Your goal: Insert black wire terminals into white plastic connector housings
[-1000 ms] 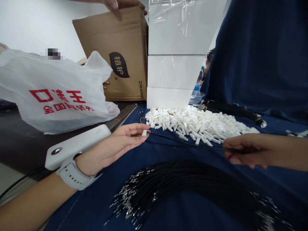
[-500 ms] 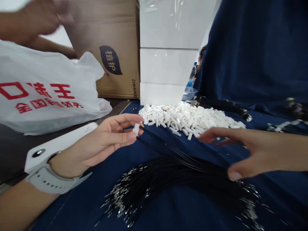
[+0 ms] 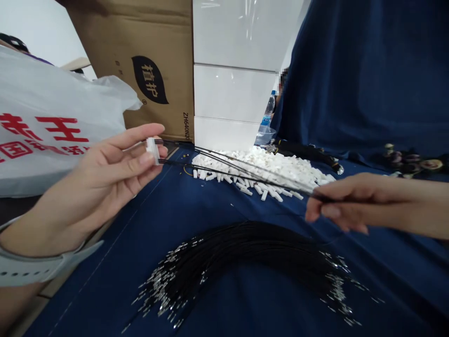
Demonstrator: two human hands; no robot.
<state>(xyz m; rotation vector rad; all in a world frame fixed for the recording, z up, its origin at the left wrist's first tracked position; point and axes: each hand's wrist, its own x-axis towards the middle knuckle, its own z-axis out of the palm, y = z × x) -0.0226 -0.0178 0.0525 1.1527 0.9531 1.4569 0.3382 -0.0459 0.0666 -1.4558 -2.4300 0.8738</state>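
Observation:
Between the thumb and fingers of my left hand [image 3: 115,171] is a small white plastic connector housing [image 3: 152,150]. Several thin black wires [image 3: 231,164] run from it to the right, stretched nearly straight. My right hand [image 3: 358,201] is closed around these wires near their other end; its grip partly hides them. Below lies a curved bundle of loose black wires [image 3: 259,243] with shiny metal terminals at both ends. Behind the held wires is a heap of white connector housings [image 3: 273,168] on the dark blue cloth [image 3: 217,206].
A white plastic bag [image 3: 63,103] with red print stands at the left. Behind are a cardboard box [image 3: 140,42] and a white box stack [image 3: 228,93]. A water bottle [image 3: 269,105], a black wire bundle [image 3: 305,152] and flowers [image 3: 414,159] lie further back right.
My right hand has closed on the wires and pulled them up off the bundle. My left hand has moved left and up with the connector. The other person's arm at upper left is gone.

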